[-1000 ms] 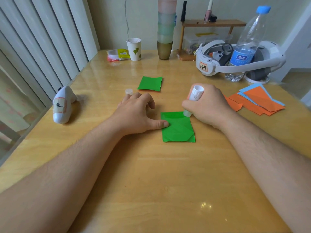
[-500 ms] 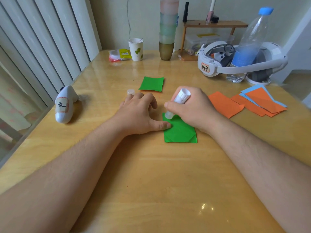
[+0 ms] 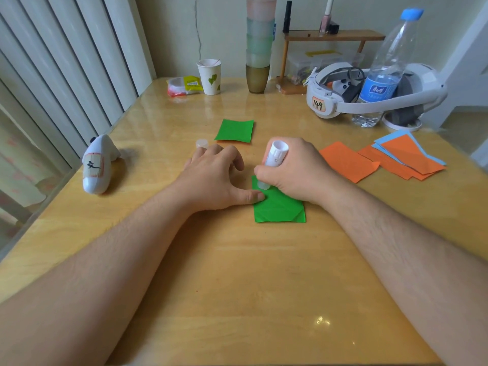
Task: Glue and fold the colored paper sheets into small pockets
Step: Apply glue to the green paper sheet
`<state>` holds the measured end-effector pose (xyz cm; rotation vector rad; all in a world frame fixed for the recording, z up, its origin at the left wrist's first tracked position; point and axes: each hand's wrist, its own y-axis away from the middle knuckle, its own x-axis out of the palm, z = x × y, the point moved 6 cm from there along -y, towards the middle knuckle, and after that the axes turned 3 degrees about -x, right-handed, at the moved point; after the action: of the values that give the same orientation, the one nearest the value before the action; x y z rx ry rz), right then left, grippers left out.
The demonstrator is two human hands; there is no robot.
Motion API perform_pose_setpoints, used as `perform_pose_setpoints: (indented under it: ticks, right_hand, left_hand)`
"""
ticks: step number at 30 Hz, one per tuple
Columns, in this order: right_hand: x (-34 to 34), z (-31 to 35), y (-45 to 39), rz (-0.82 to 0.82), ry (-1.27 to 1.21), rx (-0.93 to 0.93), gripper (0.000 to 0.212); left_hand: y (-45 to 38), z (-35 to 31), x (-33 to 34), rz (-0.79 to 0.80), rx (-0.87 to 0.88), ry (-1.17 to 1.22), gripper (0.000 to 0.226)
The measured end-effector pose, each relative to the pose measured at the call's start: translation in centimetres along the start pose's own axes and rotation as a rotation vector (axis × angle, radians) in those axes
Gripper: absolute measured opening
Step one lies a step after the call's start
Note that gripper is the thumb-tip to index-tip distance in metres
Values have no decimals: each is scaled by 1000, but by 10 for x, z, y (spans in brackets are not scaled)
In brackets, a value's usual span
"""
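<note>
A green paper sheet [image 3: 280,210] with folded lower corners lies mid-table. My left hand [image 3: 216,180] rests flat beside it, thumb pressing its left edge. My right hand [image 3: 293,170] grips a white glue stick [image 3: 276,155], tilted, its tip touching the sheet's upper left corner. The glue stick's cap [image 3: 202,143] stands just beyond my left fingers. A folded green pocket [image 3: 234,130] lies farther back. Orange sheets [image 3: 348,161] and an orange and blue stack [image 3: 408,154] lie to the right.
A white controller [image 3: 96,165] lies at the left edge. At the back stand a paper cup [image 3: 210,76], stacked cups [image 3: 258,48], a white headset [image 3: 369,93], a water bottle [image 3: 385,67] and a small wooden shelf [image 3: 332,35].
My right hand has carried the glue stick leftward from the sheet's upper right corner to its upper left corner. My left hand has stayed on the sheet's edge.
</note>
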<state>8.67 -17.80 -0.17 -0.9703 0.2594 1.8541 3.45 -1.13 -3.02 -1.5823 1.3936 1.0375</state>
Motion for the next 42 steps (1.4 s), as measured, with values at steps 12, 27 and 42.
perform_pose_setpoints:
  ticks: [12,27,42]
  right_hand:
    - [-23,-34,6,-1,-105,20,22]
    - [-50,-54,-2,-305,-470,151,15]
    - [-5,-12,0,-54,-229,-41,22]
  left_hand:
    - [1,1,-1,19,24,9,81]
    - [2,1,-2,20,28,12,81]
    - [1,0,0,5,23,10,76]
